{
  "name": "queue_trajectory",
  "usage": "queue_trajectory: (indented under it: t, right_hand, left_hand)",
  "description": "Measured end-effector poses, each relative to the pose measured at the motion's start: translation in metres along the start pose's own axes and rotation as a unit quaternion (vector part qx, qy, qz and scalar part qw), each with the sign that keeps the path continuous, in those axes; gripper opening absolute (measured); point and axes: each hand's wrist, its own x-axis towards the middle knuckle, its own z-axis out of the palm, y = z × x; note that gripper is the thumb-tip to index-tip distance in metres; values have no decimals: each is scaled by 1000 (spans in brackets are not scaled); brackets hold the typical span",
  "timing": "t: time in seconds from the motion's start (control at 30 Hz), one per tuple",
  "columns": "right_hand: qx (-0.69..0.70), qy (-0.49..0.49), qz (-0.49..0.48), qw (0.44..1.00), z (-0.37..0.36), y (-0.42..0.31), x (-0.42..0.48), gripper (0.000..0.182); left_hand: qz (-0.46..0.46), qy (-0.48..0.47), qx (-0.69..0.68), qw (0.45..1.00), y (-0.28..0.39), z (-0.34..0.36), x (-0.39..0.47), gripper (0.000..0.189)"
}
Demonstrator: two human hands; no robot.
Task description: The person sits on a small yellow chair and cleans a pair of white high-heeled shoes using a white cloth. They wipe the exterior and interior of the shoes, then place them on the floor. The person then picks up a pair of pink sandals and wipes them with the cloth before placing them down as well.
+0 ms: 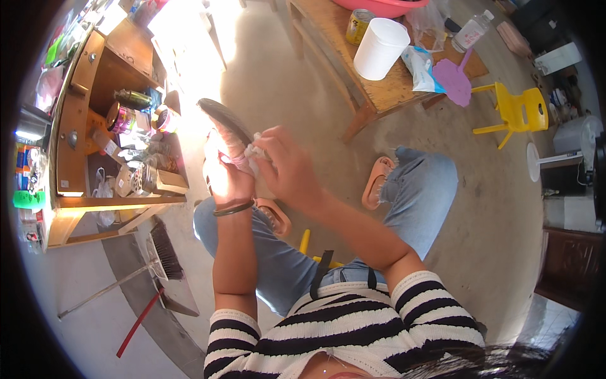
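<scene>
A shoe (226, 119) with a dark sole is held up at left of centre, its sole edge towards the right. My left hand (230, 182), in strong sunlight, is closed on it from below; glare hides much of the shoe's upper and the fingers. In my right hand (289, 166) a crumpled white wipe or tissue (254, 150) is pinched between the fingertips, against the lower end of the shoe. The right hand is slightly blurred.
A wooden cabinet (71, 142) with jars and bags stands at left, a broom (164, 251) and red-handled dustpan (177, 298) below it. A wooden table (388, 94) at upper right bears a white tissue roll (381, 49) and wipes pack (420, 71). A yellow chair (523, 110) stands beyond.
</scene>
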Motion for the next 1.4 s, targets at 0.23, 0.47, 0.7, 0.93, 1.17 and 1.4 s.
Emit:
queue_trajectory:
  t: [0.23,0.47,0.7,0.93,1.17,1.4]
  right_hand:
    - [-97,-107,-42,989,-4,32,-78,14]
    - [-17,12,-40,999,-13,-8,-6,17]
    - [-91,-23,-63,994,11,27,-46,15]
    - [9,-136,239,961,-5,42,-118,13]
    - [337,-13,352,873,2,22,-91,28]
    - [86,-22,83,993,-26,-10,-46,21]
  left_hand:
    - [-154,20,-410,899,7,-6,5,24]
    - [-18,-63,-226,972,-19,-22,11,27]
    - [-128,81,-411,899,-17,-11,18,25]
    - [-107,-46,-496,860,-22,-55,33,17]
    - [-43,-7,-275,960,-6,-28,24,27]
    - [-85,-6,-328,941,-17,-65,34,43]
